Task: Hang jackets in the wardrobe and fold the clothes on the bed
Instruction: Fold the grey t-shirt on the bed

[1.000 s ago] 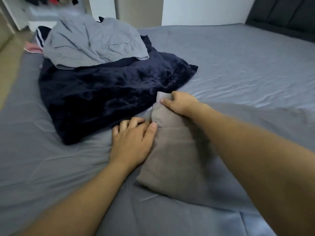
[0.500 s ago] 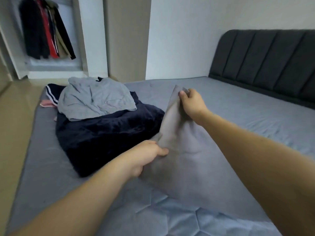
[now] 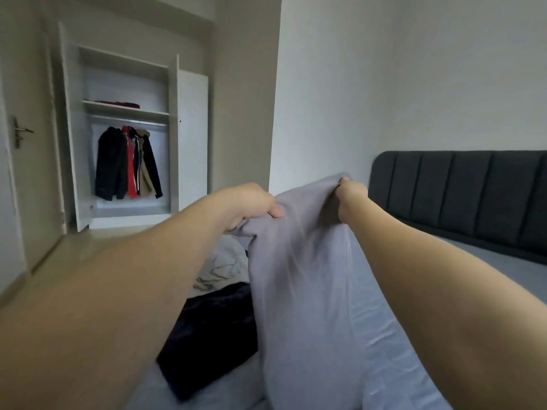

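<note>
The bed (image 3: 384,335) fills the near part of the room, its grey-blue sheet creased and quilted. On the sheet, toward the bed's left edge, lies a dark navy garment (image 3: 207,335), and just beyond it a pale crumpled garment (image 3: 225,261) rests partly on top of it. Along the far right side of the bed runs a dark padded headboard (image 3: 461,196) with upright channels, set against a plain white wall (image 3: 414,84).

Past the left edge of the bed is pale flooring, then an open white wardrobe (image 3: 71,128). Several jackets (image 3: 127,164) hang close together from its rail: dark ones, a red one and a tan one. Something dark red lies flat on the shelf above them. To the left of the wardrobe stands a door with a metal handle (image 3: 22,131).

Both bare arms reach forward and up over the bed. Between them a grey garment (image 3: 302,276) is held up, its lower part trailing down to the sheet. The left hand (image 3: 251,205) grips the cloth's upper left edge, fingers curled under and thumb pressed on top. The right hand (image 3: 350,193) is higher and further out, its fingers bunched tight round the top corner of the same cloth.
</note>
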Tool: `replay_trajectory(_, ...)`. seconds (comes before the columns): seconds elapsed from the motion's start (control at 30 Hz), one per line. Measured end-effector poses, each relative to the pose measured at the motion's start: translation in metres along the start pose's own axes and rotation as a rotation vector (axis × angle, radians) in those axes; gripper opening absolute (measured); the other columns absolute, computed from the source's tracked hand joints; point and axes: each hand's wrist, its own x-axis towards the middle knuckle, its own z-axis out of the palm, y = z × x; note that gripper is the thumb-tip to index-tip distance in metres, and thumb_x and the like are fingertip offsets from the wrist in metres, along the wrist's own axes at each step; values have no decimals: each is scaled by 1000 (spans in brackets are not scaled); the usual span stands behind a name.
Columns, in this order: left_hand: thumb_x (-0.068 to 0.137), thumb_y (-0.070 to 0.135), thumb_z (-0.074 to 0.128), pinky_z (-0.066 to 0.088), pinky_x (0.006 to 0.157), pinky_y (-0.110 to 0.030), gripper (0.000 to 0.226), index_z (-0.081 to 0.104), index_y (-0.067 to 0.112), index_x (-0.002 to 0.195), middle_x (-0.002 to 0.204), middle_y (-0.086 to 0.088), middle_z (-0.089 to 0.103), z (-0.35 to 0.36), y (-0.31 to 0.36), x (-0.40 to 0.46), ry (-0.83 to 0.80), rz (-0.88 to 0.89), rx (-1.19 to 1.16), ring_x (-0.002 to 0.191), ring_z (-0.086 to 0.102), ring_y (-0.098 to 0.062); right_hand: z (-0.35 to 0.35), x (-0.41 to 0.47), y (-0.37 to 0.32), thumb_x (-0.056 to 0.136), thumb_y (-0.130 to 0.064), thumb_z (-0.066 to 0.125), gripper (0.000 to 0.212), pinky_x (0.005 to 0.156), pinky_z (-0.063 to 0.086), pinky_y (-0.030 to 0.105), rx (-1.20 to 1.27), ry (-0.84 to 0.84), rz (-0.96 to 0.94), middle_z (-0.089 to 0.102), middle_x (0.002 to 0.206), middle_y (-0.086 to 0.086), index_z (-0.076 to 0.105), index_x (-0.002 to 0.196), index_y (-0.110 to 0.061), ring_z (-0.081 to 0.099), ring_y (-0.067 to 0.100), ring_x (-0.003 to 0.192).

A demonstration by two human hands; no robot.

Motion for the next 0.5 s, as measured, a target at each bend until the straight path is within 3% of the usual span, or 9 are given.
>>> replay_trajectory(0.1, 86, 25, 72, 49, 72, -33, 28, 67, 5, 104, 103, -13, 71, -24, 32, -13, -4, 49, 19, 80, 66, -27, -2, -6, -24, 98, -30, 51, 31, 83, 40, 29, 216, -30, 49, 62, 110, 2, 59, 123, -12, 53, 21, 96)
replay_trajectory(0.17, 85, 23, 73, 53, 84, -38, 28, 69, 3, 105, 99, -11, 74, -31, 57, -26, -54, 80, 11, 86, 71, -26, -16, -9, -38, 97, -28, 53, 19, 81, 43, 29, 327, -60, 19, 64, 94, -4, 65, 103, -15, 56, 18, 93)
replay_trajectory(0.23, 87, 21, 71, 54, 84, -34, 29, 69, 1, 109, 96, -9, 75, -27, 79, -38, -110, 100, 2, 83, 72, -23, -39, -12, -45, 95, -29, 54, 19, 77, 48, 29, 412, -89, 2, 68, 90, -5, 68, 91, -17, 63, 18, 94)
replay_trajectory(0.37, 92, 20, 65, 56, 55, -22, 25, 69, 2, 109, 90, -7, 75, 25, 111, -66, -328, 73, 45, 70, 72, -19, -111, -10, -31, 89, -32, 56, 24, 81, 54, 29, 411, -44, 16, 75, 98, -3, 73, 100, -18, 69, 19, 94)
replay_trajectory(0.43, 92, 21, 63, 55, 58, -23, 31, 67, 0, 114, 95, -9, 75, 71, 110, -75, -499, 46, 93, 74, 72, -20, -158, -11, -5, 86, -33, 56, 29, 88, 53, 32, 361, -21, 49, 75, 99, -1, 72, 103, -17, 70, 21, 94)
replay_trajectory(0.5, 90, 21, 65, 57, 69, -30, 38, 65, -3, 119, 103, -14, 73, 132, 96, -82, -669, 7, 108, 82, 70, -24, -210, -12, 34, 86, -34, 56, 33, 88, 53, 34, 301, 12, 87, 75, 98, 1, 70, 110, -15, 69, 23, 93)
